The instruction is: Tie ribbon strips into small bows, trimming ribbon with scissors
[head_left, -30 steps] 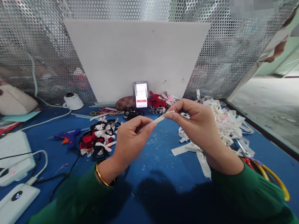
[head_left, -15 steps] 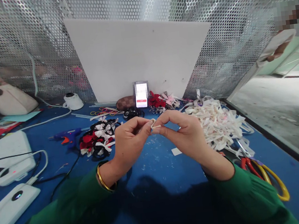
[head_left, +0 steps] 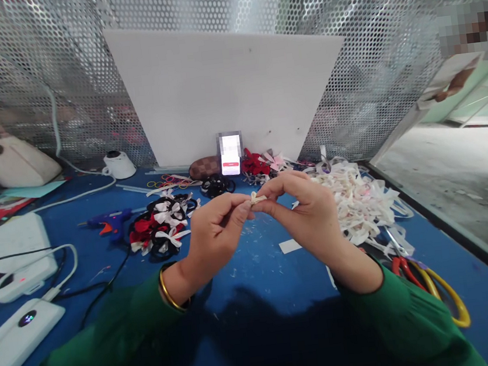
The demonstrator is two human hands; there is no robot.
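Between the fingertips of both hands is a small cream ribbon [head_left: 256,199], folded into a little loop. My left hand [head_left: 214,227], with a gold bangle at the wrist, pinches its left side. On the other side, my right hand [head_left: 307,214] grips the ribbon between thumb and forefinger. Most of the ribbon is hidden by the fingers. To the right of my right hand lies a large heap of cream and white ribbon pieces [head_left: 360,196]. Left of my left hand is a pile of black hair ties with red and white bows [head_left: 160,225].
A blue glue gun [head_left: 114,221] lies at the left, near white power banks [head_left: 23,255] and cables. Scissors with yellow and red handles [head_left: 432,285] rest at the right. A lit phone [head_left: 231,155] leans on a white board [head_left: 233,84]. One person [head_left: 456,79] stands beyond the table.
The ribbon's open loop is now drawn into a tighter fold between the fingertips. My right hand has shifted slightly, its fingers a little higher over the ribbon.
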